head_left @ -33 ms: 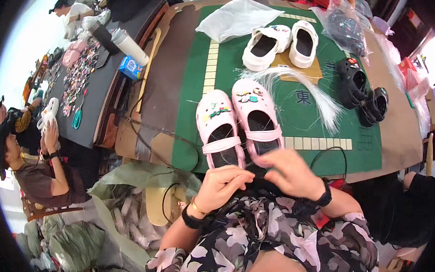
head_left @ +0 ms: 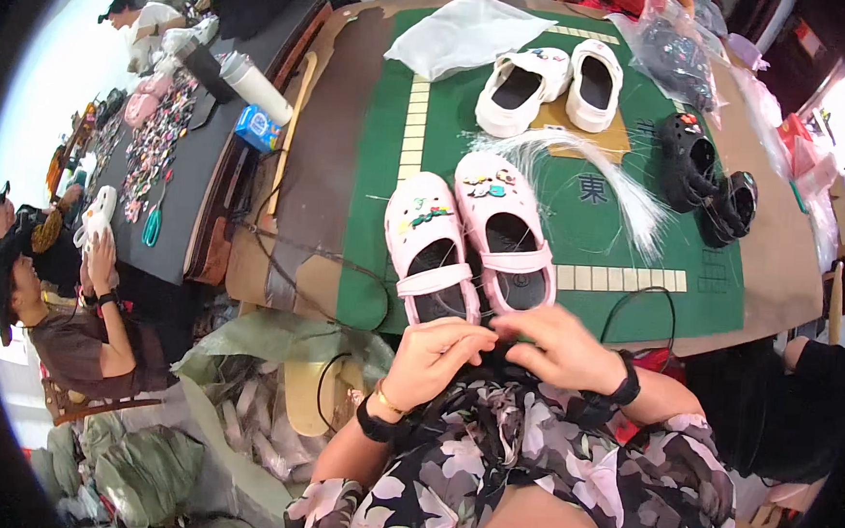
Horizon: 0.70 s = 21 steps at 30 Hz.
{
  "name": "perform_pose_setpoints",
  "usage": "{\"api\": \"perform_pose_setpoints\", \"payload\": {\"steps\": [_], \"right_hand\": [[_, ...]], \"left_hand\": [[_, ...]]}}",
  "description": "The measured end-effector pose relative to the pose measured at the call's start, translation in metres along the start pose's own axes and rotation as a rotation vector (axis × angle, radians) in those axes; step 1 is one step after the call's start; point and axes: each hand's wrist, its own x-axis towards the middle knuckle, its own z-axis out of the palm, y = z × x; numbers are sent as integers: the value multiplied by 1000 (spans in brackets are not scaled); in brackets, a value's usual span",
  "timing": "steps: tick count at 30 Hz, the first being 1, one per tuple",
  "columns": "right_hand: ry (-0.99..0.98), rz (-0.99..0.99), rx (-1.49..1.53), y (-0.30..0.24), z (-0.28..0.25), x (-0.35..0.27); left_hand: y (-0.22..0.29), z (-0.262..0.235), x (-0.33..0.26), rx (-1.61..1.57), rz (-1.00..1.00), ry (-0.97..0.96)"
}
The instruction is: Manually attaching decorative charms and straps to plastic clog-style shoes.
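Observation:
A pair of pink clogs lies side by side on the green table mat (head_left: 584, 317), heels toward me. The left pink clog (head_left: 424, 206) and the right pink clog (head_left: 492, 196) carry colourful charms on their toes, and thin clear strands stick out around them. Just behind the heels, my left hand (head_left: 428, 361) is closed in a pinch; whatever is between its fingertips is too small to make out. Close beside it, my right hand (head_left: 567, 348) is bent at the fingers, thumb and forefinger slightly blurred. Whether it holds a strand is unclear.
Beyond the pink pair lie a bundle of white strands (head_left: 607, 174) and white clogs (head_left: 512, 93). Black clogs (head_left: 688, 162) stand at right, a plastic sheet (head_left: 461, 36) at the back. Leftward are a wooden stick (head_left: 290, 135), a blue box (head_left: 257, 128) and a seated person (head_left: 84, 340).
My right hand has shifted slightly, its thumb and forefinger changing position near the left fingertips. The whole view has moved a little; the clogs lie as before.

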Motion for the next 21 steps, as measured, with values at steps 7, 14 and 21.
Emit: {"api": "perform_pose_setpoints", "payload": {"steps": [7, 14, 21], "right_hand": [[-167, 289, 95, 20, 29, -2], [-67, 354, 91, 24, 49, 19], [-105, 359, -8, 16, 64, 60]], "left_hand": [[-14, -10, -14, -93, -62, 169], [-31, -49, -10, 261, 33, 590], [-44, -62, 5, 505, -16, 456]]}}
